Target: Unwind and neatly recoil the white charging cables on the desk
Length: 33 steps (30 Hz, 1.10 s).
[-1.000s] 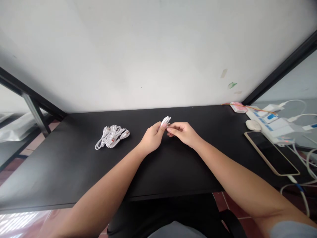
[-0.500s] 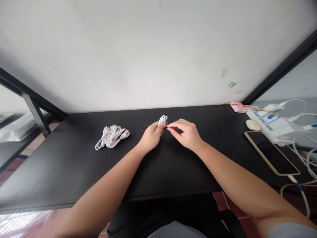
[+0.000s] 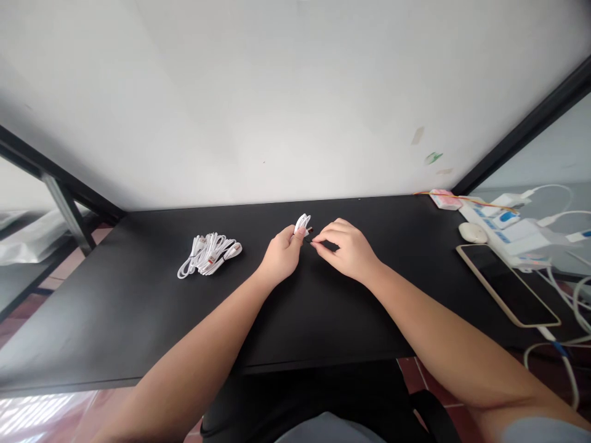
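Note:
My left hand (image 3: 281, 255) is closed round a small coiled white cable (image 3: 302, 223), whose loops stick up above my thumb. My right hand (image 3: 348, 249) is just right of it, its thumb and forefinger pinched on a small dark piece at the coil's side; I cannot make out what the piece is. Both hands hover over the middle of the black table (image 3: 138, 307), close to its far edge.
A pile of coiled white cables (image 3: 209, 253) lies on the table to the left. At the right are a phone (image 3: 508, 284) lying flat, a white mouse (image 3: 472, 232), a power strip (image 3: 508, 231) with chargers and trailing cables, and a pink box (image 3: 442, 199). A white wall stands behind.
The coil in my left hand has turned and sunk slightly. My right hand's fingers have moved from the coil's end to a pinch at its side, with a dark piece now showing.

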Motion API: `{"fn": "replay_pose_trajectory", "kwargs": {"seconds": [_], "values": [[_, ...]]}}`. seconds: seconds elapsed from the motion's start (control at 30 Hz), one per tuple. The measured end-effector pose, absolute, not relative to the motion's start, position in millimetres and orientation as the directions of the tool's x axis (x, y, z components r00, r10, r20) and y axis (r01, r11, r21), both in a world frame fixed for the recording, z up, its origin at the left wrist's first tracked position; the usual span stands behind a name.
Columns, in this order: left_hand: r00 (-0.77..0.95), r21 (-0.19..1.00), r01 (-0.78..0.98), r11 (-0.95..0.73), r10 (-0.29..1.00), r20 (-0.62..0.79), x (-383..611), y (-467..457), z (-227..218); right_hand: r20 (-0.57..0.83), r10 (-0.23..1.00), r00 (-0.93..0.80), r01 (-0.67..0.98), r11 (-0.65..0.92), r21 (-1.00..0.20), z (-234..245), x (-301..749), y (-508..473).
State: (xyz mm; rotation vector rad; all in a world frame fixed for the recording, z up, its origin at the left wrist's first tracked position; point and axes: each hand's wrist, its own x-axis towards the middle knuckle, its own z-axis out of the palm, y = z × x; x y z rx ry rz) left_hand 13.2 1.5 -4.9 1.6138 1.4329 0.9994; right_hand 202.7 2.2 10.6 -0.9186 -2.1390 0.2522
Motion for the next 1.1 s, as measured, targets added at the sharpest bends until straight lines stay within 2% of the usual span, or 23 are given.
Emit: {"fn": "replay_pose_trajectory", "kwargs": {"seconds": [0.13,0.23,0.3,0.5,0.63,0.7,0.9,1.1], "values": [[0.138,0.793,0.585,-0.171,0.984,0.111,9,-1,2,0.447,0.782,-0.434,0.515,0.622,-0.589,12,201,0],[0.182,0.766,0.614,-0.188,0.979,0.095,7,-2,6,0.343,0.855,-0.389,0.482,0.506,-0.715,13,203,1],[0.204,0.757,0.623,-0.196,0.975,0.085,7,-3,8,0.303,0.871,-0.385,0.473,0.469,-0.746,14,206,2],[0.236,0.755,0.627,-0.193,0.970,0.052,9,-6,7,0.241,0.809,-0.536,0.435,0.509,-0.742,15,212,5],[0.240,0.796,0.578,-0.181,0.970,0.046,8,-3,2,0.385,0.770,-0.509,0.426,0.614,-0.665,12,211,5],[0.258,0.826,0.532,-0.187,0.965,0.052,8,-1,0,0.414,0.766,-0.492,0.432,0.628,-0.647,10,209,5],[0.237,0.879,0.455,-0.144,0.971,0.037,7,2,-1,0.327,0.824,-0.463,0.390,0.520,-0.760,8,208,6],[0.127,0.878,0.469,-0.097,0.991,0.041,9,1,3,0.369,0.805,-0.465,0.412,0.565,-0.714,7,209,7]]}}
